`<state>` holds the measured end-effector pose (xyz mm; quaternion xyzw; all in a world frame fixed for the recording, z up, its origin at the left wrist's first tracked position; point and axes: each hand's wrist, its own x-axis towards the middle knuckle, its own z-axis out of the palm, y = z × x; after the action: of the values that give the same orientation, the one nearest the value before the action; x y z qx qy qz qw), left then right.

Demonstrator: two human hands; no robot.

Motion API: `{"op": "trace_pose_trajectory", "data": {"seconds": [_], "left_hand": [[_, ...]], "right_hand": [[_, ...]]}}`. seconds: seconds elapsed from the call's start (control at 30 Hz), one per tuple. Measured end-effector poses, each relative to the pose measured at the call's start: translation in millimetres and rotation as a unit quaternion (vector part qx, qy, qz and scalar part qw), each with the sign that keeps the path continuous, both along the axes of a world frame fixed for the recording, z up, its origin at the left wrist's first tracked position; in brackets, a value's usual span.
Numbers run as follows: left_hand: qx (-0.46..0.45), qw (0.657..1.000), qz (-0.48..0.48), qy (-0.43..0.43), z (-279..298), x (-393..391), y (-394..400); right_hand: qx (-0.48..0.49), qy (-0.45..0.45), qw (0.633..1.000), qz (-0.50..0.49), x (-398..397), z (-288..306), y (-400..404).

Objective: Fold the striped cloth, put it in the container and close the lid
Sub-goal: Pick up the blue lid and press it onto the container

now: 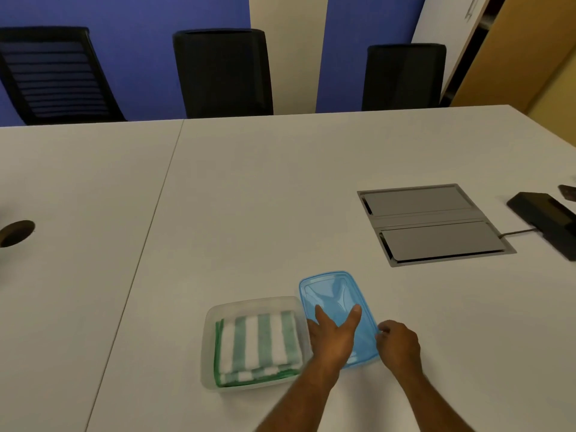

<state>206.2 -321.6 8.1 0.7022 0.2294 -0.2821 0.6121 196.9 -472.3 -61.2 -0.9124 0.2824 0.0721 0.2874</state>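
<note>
One clear plastic container [208, 338], one green-and-white striped cloth [257, 346], one blue lid [333, 294], and my two hands on the white table [249, 198]. The cloth lies folded inside the open container, just to the left of my left hand [332, 336]. That hand rests flat on the lid, fingers spread wide, thumb out to the right. My right hand [399, 346] is at the lid's right edge, fingers curled in against the rim; whether they truly pinch it I cannot tell. The lid lies beside the container, its left edge touching the container's right wall. Beyond my hands, three black chairs [223, 73] stand at the far side, and one grey cable hatch [433, 224] sits up to the right of my right hand.
</note>
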Motion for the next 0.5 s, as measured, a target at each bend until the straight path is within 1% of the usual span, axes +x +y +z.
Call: {"op": "trace_pose_trajectory", "data": {"seconds": [0.2, 0.33, 0.5], "left_hand": [[-0.027, 0.999, 0.019, 0.036, -11, -6, -1], [-0.078, 0.995, 0.050, 0.035, -9, -12, -3], [-0.115, 0.992, 0.056, 0.024, 5, -14, -7]], "right_hand": [[-0.004, 0.014, 1.000, -0.013, -4, 0, -10], [0.002, 0.010, 1.000, -0.029, -14, -3, -21], [0.051, -0.050, 0.994, -0.085, -27, 3, -35]]}}
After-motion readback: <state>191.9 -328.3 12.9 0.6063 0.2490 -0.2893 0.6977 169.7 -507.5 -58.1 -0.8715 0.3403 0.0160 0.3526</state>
